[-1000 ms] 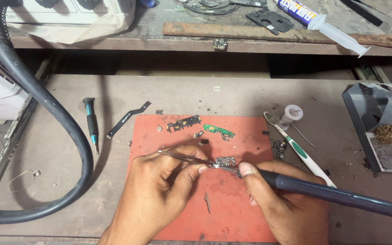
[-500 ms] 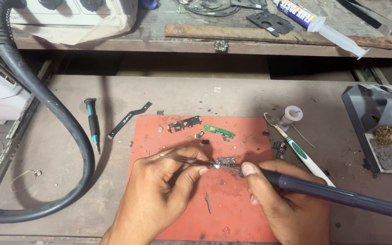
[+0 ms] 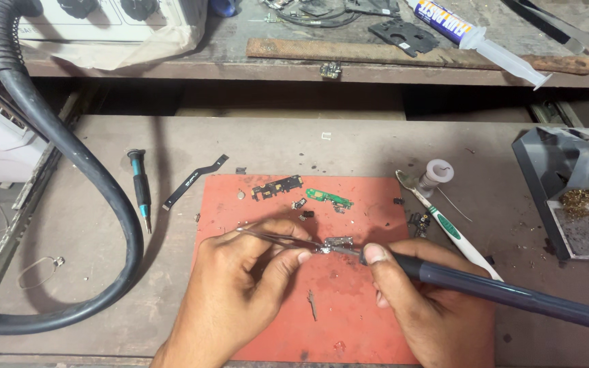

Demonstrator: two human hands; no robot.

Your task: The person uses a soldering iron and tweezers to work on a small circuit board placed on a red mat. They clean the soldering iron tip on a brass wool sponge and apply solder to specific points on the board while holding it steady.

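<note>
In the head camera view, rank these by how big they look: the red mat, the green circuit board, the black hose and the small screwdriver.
1. black hose
2. red mat
3. small screwdriver
4. green circuit board

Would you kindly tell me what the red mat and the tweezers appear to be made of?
Red mat: probably silicone or rubber, matte, lying flat with scuffs and dark specks. Tweezers in the left hand: likely steel, thin and grey with a slight sheen.

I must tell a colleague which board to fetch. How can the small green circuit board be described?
Find the red mat on the workbench. Near its far edge, beyond both hands, lies the small green circuit board, right of a black board. It is the only bright green piece there.
</note>
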